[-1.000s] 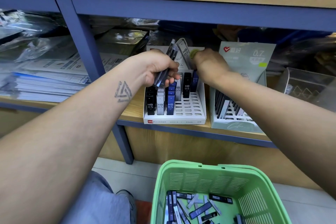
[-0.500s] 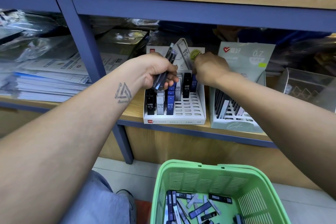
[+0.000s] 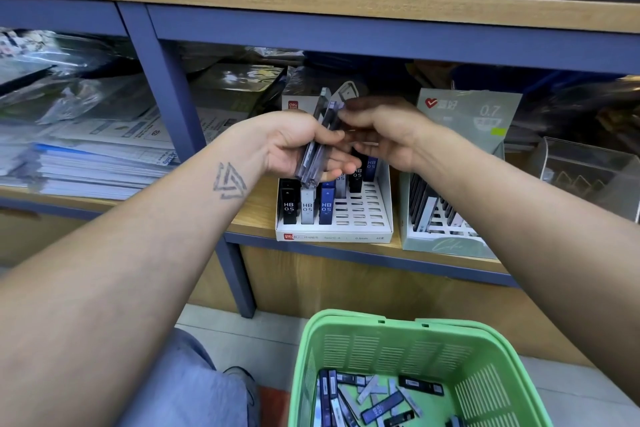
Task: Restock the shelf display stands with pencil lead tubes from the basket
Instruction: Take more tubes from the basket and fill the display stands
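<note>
A: We log the left hand above the white display stand, fingers curled round a bundle of pencil lead tubes tilted toward one o'clock.

B: Agreed. We see the right hand at three o'clock of that bundle, thumb and fingertips pinching the top of one tube.

A: In the stand we count tubes marked HB 0.5 upright in the left slots; the slots toward four o'clock are bare.

B: The green basket sits at six o'clock on the floor, loose tubes lying in it. A pale green stand sits just beside the white one, at three o'clock.
</note>
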Demonstrator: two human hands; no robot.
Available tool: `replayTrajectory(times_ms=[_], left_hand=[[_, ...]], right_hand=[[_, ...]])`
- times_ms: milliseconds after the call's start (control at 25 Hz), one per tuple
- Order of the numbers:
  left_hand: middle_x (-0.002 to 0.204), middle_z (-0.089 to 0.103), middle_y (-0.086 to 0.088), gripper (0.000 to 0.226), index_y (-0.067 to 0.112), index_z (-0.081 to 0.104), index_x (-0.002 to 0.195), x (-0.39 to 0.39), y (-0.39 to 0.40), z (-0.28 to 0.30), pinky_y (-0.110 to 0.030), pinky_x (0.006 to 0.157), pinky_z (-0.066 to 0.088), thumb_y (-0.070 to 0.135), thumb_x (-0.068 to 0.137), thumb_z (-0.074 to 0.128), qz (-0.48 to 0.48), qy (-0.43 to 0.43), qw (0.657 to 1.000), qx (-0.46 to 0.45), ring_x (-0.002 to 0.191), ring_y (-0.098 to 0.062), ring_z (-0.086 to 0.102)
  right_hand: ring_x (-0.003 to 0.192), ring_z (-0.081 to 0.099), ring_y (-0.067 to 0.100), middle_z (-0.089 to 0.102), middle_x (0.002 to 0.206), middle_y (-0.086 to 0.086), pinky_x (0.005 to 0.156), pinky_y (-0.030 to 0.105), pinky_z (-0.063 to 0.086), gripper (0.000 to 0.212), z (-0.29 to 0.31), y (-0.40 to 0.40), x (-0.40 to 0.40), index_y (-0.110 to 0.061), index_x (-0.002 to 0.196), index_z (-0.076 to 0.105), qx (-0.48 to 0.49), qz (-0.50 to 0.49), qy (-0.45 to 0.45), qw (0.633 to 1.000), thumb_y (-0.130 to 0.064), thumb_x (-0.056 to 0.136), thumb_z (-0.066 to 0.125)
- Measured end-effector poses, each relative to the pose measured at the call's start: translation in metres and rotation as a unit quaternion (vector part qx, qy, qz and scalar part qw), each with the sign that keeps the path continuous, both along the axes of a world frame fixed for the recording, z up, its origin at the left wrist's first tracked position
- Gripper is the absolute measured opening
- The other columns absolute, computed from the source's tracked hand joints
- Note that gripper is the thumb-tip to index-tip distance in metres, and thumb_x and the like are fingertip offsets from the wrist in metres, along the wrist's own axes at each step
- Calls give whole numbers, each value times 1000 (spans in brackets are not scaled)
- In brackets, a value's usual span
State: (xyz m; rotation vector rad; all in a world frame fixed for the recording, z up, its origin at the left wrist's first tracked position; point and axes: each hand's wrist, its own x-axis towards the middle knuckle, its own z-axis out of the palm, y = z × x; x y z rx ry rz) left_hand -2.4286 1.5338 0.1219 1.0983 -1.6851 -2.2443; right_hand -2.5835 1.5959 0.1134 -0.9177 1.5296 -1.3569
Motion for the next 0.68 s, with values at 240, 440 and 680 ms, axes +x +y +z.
replayTrajectory(times_ms=[240, 440, 680], left_hand=[[106, 72, -24, 28, -3, 59, 118, 0, 2, 3, -51, 80, 58, 16, 106, 42, 0, 15, 1000, 8, 88, -32, 75], [90, 72, -16, 21, -2, 63, 106, -4, 6, 5, -42, 73, 61, 13, 102, 50, -2, 3, 1000, -7, 78, -24, 73], [78, 64, -11, 9, 1, 63, 98, -33, 44, 16, -33, 62, 61, 9, 95, 60, -34, 27, 997, -57, 63, -19, 65]], right_hand=[[56, 59, 7, 72, 77, 0, 47, 16, 46, 14, 1, 4, -15, -11, 98, 68, -9, -28, -26, 999, -5, 87, 74], [61, 64, 10, 73, 76, 4, 53, 16, 52, 10, 10, 21, -22, -10, 94, 67, -29, -16, -73, 997, 0, 94, 63], [80, 72, 15, 75, 92, 5, 65, 19, 58, 24, 27, 59, -46, -3, 113, 68, -64, -35, -58, 996, 6, 91, 63]])
